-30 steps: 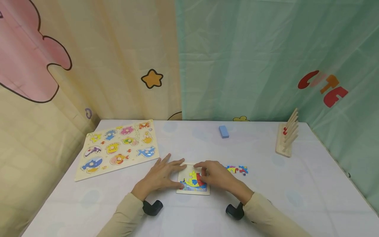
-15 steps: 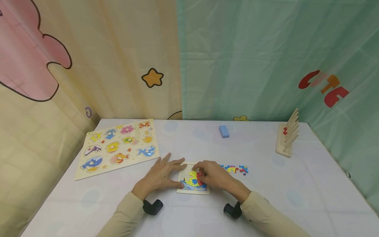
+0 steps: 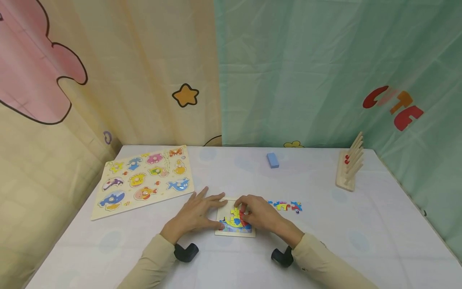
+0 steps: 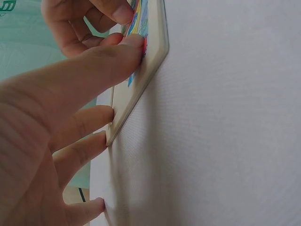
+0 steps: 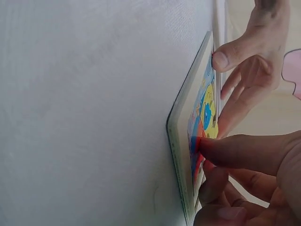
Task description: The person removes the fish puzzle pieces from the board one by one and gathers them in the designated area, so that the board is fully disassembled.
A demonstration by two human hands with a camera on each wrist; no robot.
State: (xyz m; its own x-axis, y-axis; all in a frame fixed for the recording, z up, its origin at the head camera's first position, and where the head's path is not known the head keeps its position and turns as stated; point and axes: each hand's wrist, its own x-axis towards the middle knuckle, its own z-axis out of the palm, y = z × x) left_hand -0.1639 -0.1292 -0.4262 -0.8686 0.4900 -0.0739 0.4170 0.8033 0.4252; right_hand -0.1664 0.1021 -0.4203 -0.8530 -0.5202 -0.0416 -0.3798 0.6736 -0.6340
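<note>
A small jigsaw board (image 3: 234, 234) with a pale wooden frame lies on the table, partly filled with a yellow, red and blue picture. My left hand (image 3: 195, 212) is spread at its left side. Its thumb presses the lower-left corner of the picture, and fingertips touch the frame's edge in the left wrist view. Over the right part of the board, my right hand (image 3: 263, 214) has its fingers bent, with thumb and index finger at a red puzzle piece (image 5: 199, 136). The right hand covers part of the picture. Loose puzzle pieces (image 3: 282, 206) lie just beyond it.
A large peg puzzle board (image 3: 144, 180) with sea animals lies at the back left. A blue block (image 3: 272, 160) sits at the back, and a wooden stand with upright pegs (image 3: 350, 166) at the right. Curtains (image 3: 288, 72) hang behind the table.
My right hand has shifted slightly left and its index finger has drawn in toward the thumb, uncovering more of the loose pieces. The left hand stays in place.
</note>
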